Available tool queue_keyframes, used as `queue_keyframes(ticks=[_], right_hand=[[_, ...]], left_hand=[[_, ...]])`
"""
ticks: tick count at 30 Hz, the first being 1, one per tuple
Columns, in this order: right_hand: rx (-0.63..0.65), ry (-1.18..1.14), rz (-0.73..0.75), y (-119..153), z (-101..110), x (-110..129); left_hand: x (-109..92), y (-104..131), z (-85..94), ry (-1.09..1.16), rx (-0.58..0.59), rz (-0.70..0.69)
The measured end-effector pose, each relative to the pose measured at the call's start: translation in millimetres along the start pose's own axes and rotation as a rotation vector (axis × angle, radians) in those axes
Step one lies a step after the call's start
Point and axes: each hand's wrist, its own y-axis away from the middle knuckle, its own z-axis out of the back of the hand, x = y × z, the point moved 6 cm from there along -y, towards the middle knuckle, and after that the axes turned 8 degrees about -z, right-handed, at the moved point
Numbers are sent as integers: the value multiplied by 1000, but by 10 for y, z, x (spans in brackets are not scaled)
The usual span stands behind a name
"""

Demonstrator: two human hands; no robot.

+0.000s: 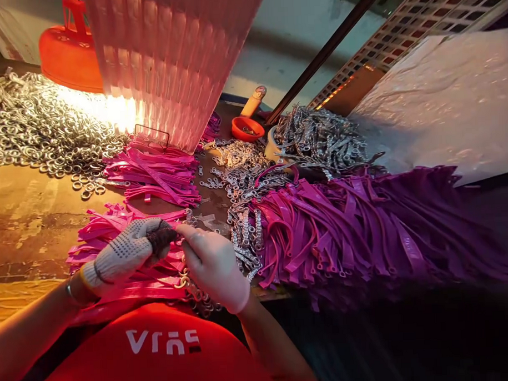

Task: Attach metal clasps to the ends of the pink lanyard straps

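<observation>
My left hand (133, 247) wears a dotted knitted glove with dark wrapping on the fingers, which are closed. My right hand (210, 261), in a thin white glove, pinches beside those fingertips. Between the two hands shows a small bit of a pink strap (179, 233); the rest of it is covered by the fingers. Beneath and behind my hands lies a pile of pink straps (97, 232). Metal chain links (199, 297) hang by the front edge, just below my right hand.
Metal rings (35, 128) are heaped at left under a red lamp (68, 58). A ribbed clear sheet (170, 60) stands behind more pink straps (157, 171). To the right lie purple straps (342, 226), a full bucket of chain pieces (323, 141) and a small orange bowl (247, 128).
</observation>
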Motion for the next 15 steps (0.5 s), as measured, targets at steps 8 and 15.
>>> queue_keyframes(ticks=[8,15], right_hand=[[-49,344,54,184,-122,146],[-77,419,130,258,-246,135]], left_hand=[[55,220,-135,-416,-64,-184],[246,209,-142,-530,40,-224]])
